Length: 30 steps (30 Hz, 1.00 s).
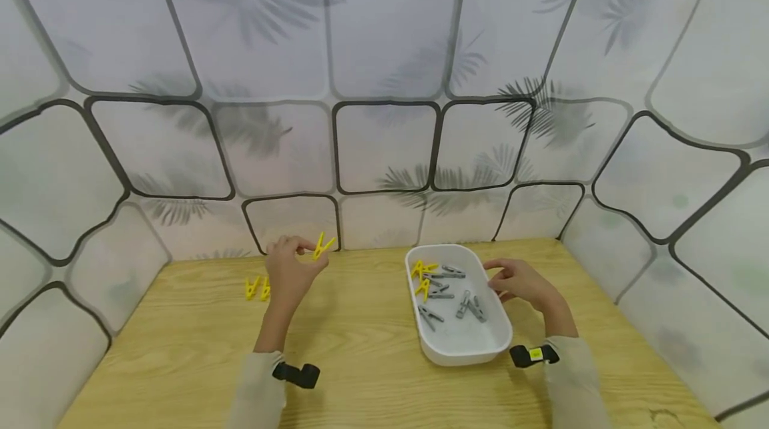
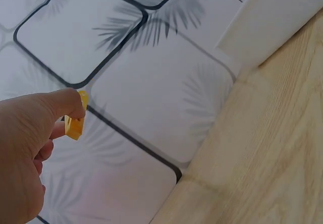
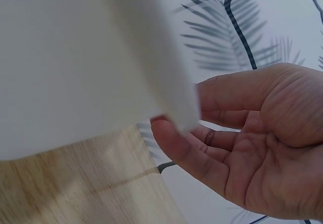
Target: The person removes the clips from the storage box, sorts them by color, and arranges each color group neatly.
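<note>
Yellow clip (image 1: pixel 319 247) pinched aloft in the left hand (image 1: pixel 292 269), white tub (image 1: pixel 474 349) held at the right

The left hand's thumb and fingertips are clamped on one yellow clip, raised above the worktop (image 1: pixel 360 322) and well short of the tub. Two more yellow clips (image 1: pixel 251 289) lie just beyond that wrist; inside the tub, grey clips (image 1: pixel 463 304) share the floor with other yellow ones. The right hand (image 1: pixel 524 282) has its fingers and thumb bent about the tub's far right edge.

The step in hand looks like moving clips singly between worktop and tub; which way this one is bound cannot be told. The next move would call for a level carry, a low release and a steady tub.

In the head view the clip's forked end points up and rightward, its long axis slanting that way from the pinch. From the left wrist it shows nearly edge-on, close to upright, top leaning slightly right.
</note>
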Available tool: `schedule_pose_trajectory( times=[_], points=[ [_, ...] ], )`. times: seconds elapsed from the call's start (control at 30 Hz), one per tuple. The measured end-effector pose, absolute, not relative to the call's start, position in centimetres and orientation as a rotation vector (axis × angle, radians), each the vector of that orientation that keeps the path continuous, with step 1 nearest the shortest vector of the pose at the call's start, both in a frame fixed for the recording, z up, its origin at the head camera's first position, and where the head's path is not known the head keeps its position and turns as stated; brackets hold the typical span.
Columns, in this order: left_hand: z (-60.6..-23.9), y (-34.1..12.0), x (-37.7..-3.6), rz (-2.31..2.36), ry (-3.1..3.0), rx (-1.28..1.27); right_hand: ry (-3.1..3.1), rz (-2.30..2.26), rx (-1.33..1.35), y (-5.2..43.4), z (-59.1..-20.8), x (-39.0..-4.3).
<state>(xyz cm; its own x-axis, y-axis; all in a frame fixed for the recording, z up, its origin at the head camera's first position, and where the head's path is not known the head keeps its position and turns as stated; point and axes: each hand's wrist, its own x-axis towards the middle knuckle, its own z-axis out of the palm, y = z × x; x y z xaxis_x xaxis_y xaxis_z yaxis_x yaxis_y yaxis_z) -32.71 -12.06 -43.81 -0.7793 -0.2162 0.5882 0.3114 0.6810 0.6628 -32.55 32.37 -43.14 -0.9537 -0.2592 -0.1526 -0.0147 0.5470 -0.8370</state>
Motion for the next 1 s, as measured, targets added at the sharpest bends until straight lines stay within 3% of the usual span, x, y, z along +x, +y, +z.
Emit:
schedule_pose_trajectory(
  times=[0.3,1.0],
  points=[
    [-45.9,-15.4,-31.7,-1.064,-2.168,0.032,2.522,-1.363,-0.226,32.7,-43.0,-32.6],
    [-49.0,-17.0,-31.2,-1.009,-2.251,0.226,2.5,-1.379,-0.273,32.5,-42.9,-32.8]
  ],
)
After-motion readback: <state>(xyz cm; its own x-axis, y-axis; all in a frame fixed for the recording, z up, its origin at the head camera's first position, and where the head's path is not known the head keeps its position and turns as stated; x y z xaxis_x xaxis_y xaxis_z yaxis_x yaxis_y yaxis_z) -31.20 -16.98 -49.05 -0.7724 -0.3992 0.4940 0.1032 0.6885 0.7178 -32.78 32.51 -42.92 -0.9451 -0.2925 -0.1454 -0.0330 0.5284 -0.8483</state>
